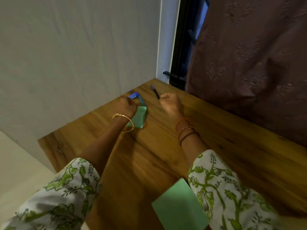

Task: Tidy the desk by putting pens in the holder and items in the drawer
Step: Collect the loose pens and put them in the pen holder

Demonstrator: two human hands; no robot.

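Both arms reached forward over the wooden desk, forearms bare below floral sleeves. The right hand was curled into a fist, closed around the lower end of a dark pen with a purple cap, which pointed away toward the far corner. The left hand, a gold bangle on its wrist, lay knuckles-up over a small green notepad, fingers bent beside a blue object; whether it gripped anything could not be told. A larger green pad lay at the near edge.
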